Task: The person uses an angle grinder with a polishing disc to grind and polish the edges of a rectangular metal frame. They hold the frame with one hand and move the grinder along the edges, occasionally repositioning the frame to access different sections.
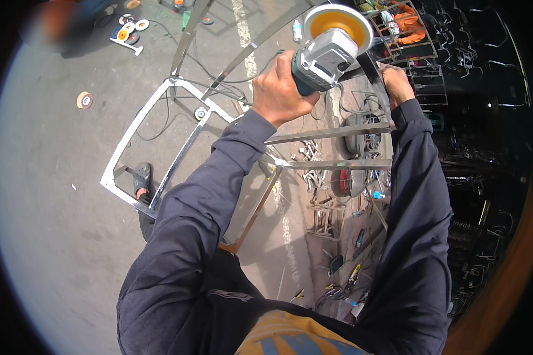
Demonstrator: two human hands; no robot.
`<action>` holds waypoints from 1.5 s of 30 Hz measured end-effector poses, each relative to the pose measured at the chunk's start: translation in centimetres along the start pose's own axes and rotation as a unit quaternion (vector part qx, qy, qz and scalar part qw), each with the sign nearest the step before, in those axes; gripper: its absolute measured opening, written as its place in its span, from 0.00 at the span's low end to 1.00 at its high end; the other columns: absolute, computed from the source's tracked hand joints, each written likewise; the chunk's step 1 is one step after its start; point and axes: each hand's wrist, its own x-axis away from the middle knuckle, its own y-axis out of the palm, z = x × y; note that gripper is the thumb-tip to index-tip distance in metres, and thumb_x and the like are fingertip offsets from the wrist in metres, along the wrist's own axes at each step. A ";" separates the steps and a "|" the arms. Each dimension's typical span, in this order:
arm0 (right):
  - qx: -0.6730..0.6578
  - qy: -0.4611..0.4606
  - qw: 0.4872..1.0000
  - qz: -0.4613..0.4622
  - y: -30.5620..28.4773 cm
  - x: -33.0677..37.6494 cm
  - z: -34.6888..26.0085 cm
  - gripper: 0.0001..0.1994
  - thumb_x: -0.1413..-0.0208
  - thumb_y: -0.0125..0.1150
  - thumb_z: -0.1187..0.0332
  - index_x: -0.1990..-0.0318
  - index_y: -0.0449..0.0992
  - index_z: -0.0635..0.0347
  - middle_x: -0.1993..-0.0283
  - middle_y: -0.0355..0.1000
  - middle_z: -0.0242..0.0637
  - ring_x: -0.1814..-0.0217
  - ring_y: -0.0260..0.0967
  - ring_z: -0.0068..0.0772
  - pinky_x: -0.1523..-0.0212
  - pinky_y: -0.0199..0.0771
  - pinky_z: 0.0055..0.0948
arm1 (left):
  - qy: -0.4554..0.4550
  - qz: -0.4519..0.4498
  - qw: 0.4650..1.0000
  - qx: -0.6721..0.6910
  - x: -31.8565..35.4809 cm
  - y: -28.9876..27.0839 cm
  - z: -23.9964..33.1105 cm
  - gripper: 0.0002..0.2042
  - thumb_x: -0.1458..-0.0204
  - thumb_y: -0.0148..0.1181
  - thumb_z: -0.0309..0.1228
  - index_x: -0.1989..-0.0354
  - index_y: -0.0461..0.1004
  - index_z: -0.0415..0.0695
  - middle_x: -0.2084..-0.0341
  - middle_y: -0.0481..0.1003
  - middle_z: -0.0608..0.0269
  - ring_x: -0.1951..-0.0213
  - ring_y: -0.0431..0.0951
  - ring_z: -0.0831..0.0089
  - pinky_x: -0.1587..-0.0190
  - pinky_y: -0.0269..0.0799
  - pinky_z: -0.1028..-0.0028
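Dark-sleeved forearms rise to a shiny steel tube frame (331, 135): left hand (281, 94) clamps a grey angle grinder with orange disc (331, 44), right hand (397, 83) grips the frame's upper bar beside it.

One angle grinder (328, 50) with one orange disc sits at the top centre. Two hands show there: the left hand (283, 94) and the right hand (398, 83). One steel frame (177, 160) fills the middle. About five loose discs (130, 29) lie in the upper left, one more disc (84, 100) below them. One sandalled foot (141, 177) shows at left centre
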 end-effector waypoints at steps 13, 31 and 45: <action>-0.033 0.054 0.996 0.065 0.7 1.1 -0.9 0.12 0.42 0.53 0.76 0.54 0.79 0.68 0.62 0.77 0.36 0.65 0.72 0.26 0.62 0.71 0.27 | -0.034 0.103 0.994 -0.017 -9.9 -5.3 -8.7 0.36 0.65 0.75 0.38 0.50 0.61 0.34 0.69 0.80 0.48 0.70 0.84 0.55 0.65 0.82 0.65; 0.475 -0.567 0.612 0.280 14.5 4.1 -15.7 0.08 0.47 0.67 0.67 0.60 0.78 0.50 0.62 0.75 0.30 0.64 0.76 0.34 0.68 0.76 0.31 | -0.403 0.146 0.903 0.024 6.0 -27.6 -9.9 0.31 0.59 0.74 0.26 0.46 0.65 0.36 0.58 0.73 0.59 0.59 0.76 0.73 0.52 0.73 0.72; 0.547 -0.455 0.652 0.262 10.3 8.9 -9.8 0.06 0.51 0.67 0.69 0.68 0.74 0.52 0.69 0.68 0.32 0.71 0.72 0.35 0.74 0.72 0.33 | -0.428 0.132 0.894 0.005 8.7 -27.4 -7.4 0.32 0.60 0.75 0.28 0.45 0.64 0.37 0.57 0.72 0.60 0.58 0.75 0.72 0.51 0.72 0.70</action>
